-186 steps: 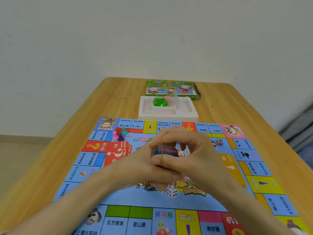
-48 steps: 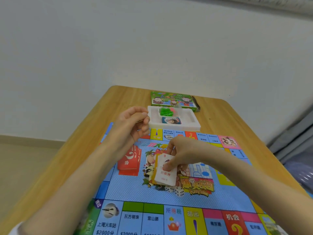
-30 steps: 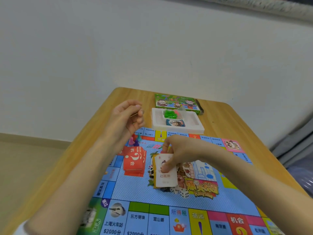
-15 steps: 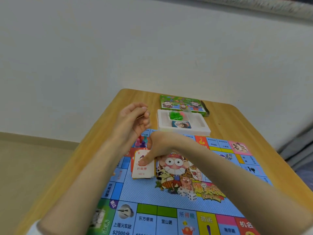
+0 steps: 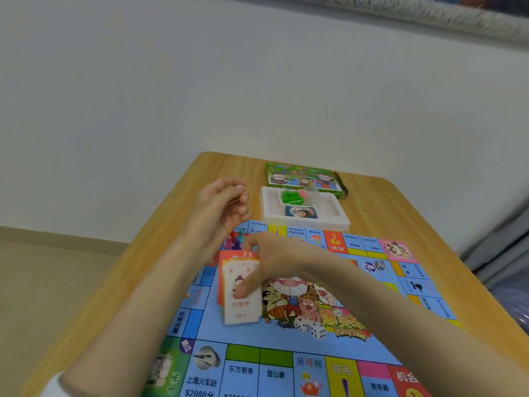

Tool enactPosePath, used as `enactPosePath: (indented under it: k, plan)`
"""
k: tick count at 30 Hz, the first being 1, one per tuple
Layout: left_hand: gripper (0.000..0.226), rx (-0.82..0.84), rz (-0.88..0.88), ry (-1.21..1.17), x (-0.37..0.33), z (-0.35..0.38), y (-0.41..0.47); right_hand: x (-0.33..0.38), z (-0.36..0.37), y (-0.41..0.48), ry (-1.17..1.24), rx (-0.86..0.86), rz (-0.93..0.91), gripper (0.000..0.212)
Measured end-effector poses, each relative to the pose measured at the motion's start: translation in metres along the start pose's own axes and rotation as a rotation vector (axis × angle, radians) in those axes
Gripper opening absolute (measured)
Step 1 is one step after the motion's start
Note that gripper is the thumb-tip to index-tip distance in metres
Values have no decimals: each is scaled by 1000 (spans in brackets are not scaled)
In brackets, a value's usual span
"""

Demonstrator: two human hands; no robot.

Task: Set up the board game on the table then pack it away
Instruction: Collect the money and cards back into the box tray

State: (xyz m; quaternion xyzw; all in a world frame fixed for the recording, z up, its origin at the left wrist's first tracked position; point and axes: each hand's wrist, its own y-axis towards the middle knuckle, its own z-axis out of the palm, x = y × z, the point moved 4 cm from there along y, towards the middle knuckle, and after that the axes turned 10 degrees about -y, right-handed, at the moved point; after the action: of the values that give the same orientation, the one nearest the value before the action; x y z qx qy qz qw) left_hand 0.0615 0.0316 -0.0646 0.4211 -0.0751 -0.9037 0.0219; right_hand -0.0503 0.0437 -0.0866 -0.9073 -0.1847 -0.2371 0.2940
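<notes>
The colourful game board (image 5: 286, 339) lies flat on the wooden table (image 5: 372, 202). My right hand (image 5: 269, 259) grips a stack of white cards (image 5: 242, 308), thumb on its face and fingers over its far edge. That stack lies on a red card stack (image 5: 221, 270) at the board's left middle. My left hand (image 5: 220, 207) hovers above the board's far left corner, fingers curled round a thin rubber band (image 5: 234, 200). Several small pawns (image 5: 235, 242) stand just beyond the cards. Two white dice (image 5: 310, 328) sit near the board's centre.
A white plastic tray (image 5: 270, 213) beyond the board holds green pieces (image 5: 292, 196) and a banded card bundle (image 5: 302, 212). The green game box (image 5: 303, 179) lies behind it. Another die (image 5: 380, 265) sits at the board's right. A white wall rises behind the table.
My right hand has carried the white cards left from the board's centre onto the red stack. My left hand stays raised with the rubber band. The view has shifted slightly.
</notes>
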Motion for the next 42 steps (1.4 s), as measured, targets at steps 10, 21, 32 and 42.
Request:
enactPosePath:
  k: [10,21,32,42]
  plan:
    - [45,567,-222,937,57,26,-19,-93,-8,-60,649,-505,-47,27]
    - [51,750,51,1295,94,38,-41,-105,12,-81,91,-690,-180,70]
    - [47,743,344,1443,100,41,-47,-93,24,-84,-626,-663,-33,97]
    - [60,897,668,1715,88,36,-46,-99,25,-87,-811,-762,-19,59]
